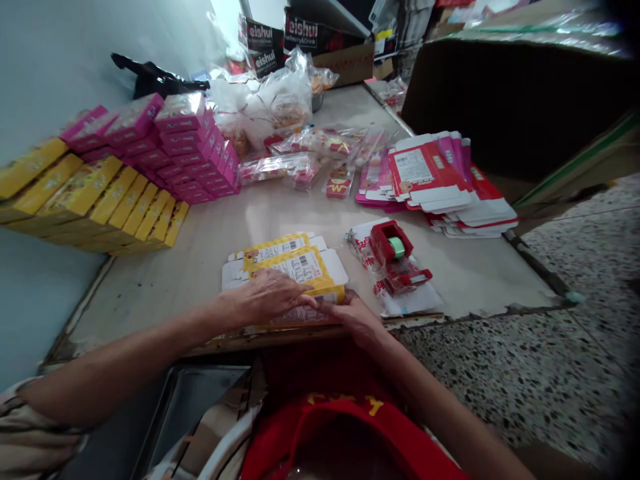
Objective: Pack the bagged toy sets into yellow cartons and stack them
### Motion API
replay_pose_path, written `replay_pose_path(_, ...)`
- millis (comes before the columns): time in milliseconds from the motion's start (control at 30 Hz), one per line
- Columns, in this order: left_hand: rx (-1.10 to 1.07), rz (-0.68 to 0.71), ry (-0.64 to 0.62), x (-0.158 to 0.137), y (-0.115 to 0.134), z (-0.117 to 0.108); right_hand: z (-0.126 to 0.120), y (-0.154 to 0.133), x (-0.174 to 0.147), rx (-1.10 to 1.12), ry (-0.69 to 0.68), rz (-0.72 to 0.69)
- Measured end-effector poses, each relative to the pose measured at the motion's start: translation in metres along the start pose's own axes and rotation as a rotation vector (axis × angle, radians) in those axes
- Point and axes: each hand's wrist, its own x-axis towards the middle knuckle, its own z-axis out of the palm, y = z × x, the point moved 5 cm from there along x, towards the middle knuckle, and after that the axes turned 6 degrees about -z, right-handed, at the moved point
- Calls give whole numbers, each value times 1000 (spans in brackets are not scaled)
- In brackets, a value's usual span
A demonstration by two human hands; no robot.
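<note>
On the bench (205,217), near edge: right fingers (345,309) pinch a yellow carton (309,263); left fingers (290,288), grip unclear. I'd crease squarely.

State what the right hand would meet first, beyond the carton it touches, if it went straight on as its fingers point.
Probably the left hand, just ahead of the right hand at the yellow carton, though the gap is hard to judge.

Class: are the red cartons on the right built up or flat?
Flat: the red cartons lie in thin, overlapping layers, white flaps spread.
</note>
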Motion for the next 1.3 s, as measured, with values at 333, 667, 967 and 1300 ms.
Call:
replay_pose_path(333, -397, -34, -233, 9, -20, 11, -5, 22, -4, -31, 23, 78)
replay_pose_path(667, -236, -139, -7, 45, -51, 26, -22, 36, 3, -66, 116, -28)
replay_pose_path(967, -1083, -334, 655, -24, -21, -14, 0, -31, 15, -252, 294, -449)
replay_pose_path(1300, -1346, -285, 703, -31, -16, 51, 5, -13, -4, -119, 62, -89)
